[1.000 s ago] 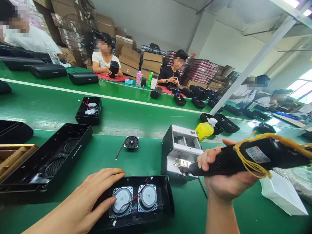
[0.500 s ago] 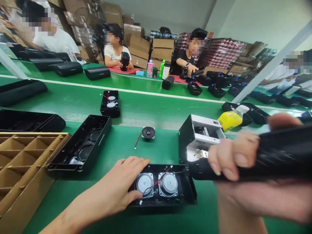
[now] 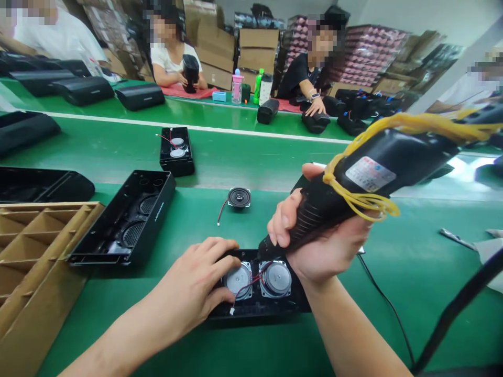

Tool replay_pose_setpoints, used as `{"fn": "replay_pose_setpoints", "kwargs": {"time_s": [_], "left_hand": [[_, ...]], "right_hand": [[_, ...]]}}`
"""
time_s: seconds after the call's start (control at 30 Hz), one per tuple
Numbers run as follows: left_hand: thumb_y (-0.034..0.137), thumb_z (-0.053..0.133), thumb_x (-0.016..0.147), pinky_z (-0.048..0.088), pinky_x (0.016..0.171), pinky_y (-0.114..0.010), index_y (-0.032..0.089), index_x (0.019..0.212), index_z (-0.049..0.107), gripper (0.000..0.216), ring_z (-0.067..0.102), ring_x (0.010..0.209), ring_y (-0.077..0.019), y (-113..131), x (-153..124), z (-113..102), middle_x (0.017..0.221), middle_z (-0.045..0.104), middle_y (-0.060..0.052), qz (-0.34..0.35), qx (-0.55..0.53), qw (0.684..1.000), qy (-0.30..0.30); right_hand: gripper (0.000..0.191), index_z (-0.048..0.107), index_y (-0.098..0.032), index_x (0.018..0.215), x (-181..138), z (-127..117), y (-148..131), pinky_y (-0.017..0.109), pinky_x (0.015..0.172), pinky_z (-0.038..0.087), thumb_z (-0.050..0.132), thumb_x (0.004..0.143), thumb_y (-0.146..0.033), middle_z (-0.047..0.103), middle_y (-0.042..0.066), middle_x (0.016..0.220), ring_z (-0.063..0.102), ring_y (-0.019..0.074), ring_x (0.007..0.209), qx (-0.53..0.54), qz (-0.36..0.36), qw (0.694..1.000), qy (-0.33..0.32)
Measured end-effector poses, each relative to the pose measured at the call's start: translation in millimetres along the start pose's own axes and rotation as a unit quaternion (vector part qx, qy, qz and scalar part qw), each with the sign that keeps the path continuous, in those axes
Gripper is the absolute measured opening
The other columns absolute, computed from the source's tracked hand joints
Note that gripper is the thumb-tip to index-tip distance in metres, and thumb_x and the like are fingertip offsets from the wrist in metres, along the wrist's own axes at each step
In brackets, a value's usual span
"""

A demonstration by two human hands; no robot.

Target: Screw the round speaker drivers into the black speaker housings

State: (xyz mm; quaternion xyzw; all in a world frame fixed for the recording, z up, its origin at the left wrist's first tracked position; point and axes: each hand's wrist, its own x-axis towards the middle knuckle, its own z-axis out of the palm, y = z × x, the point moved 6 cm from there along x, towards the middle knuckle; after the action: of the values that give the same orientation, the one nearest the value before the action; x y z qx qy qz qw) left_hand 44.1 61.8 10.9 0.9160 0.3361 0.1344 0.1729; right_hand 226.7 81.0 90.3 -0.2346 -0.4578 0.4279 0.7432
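My right hand (image 3: 314, 246) grips a black electric screwdriver (image 3: 365, 183) wound with yellow cord, its tip down over the black speaker housing (image 3: 255, 309) near me. Two silver speaker drivers (image 3: 277, 278) with red wires sit inside that housing. My left hand (image 3: 200, 277) rests on the housing's left end, fingers curled over the rim beside the left driver.
An empty black housing (image 3: 129, 217) lies to the left beside a cardboard divider box (image 3: 35, 251). A loose small speaker (image 3: 239, 198) and another housing with drivers (image 3: 176, 152) lie farther out. Other people work across the green belt (image 3: 98, 152) among boxes and bottles.
My right hand swung the screwdriver from the white box on the right down to the housing's drivers. The view shifted, so that box is now hidden. My left hand stayed on the housing.
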Motion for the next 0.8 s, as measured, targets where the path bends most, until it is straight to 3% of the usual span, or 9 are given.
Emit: {"fn": "replay_pose_setpoints", "kwargs": {"time_s": [0.33,0.8], "left_hand": [[0.027,0.076,0.098,0.058,0.101,-0.05,0.027,0.121,0.073,0.023,0.061,0.128,-0.0314,1,-2,1,0.151,0.062,-0.007,0.021,0.0,1.0,0.012],[0.027,0.078,0.096,0.06,0.099,-0.051,0.027,0.117,0.075,0.021,0.063,0.126,-0.0313,3,0,-1,0.151,0.064,-0.006,0.017,-0.006,1.0,0.023]], "right_hand": [[0.06,0.061,-0.024,0.129,-1,1,17,0.025,0.037,0.039,0.048,0.102,-0.076,0.059,-0.005,0.069,0.047,0.0118,0.042,-0.01,-0.017,0.999,-0.036],[0.058,0.063,-0.03,0.13,-6,1,30,0.029,0.041,0.038,0.056,0.097,-0.077,0.058,-0.004,0.07,0.049,0.0141,0.042,-0.021,0.03,0.998,-0.055]]}}
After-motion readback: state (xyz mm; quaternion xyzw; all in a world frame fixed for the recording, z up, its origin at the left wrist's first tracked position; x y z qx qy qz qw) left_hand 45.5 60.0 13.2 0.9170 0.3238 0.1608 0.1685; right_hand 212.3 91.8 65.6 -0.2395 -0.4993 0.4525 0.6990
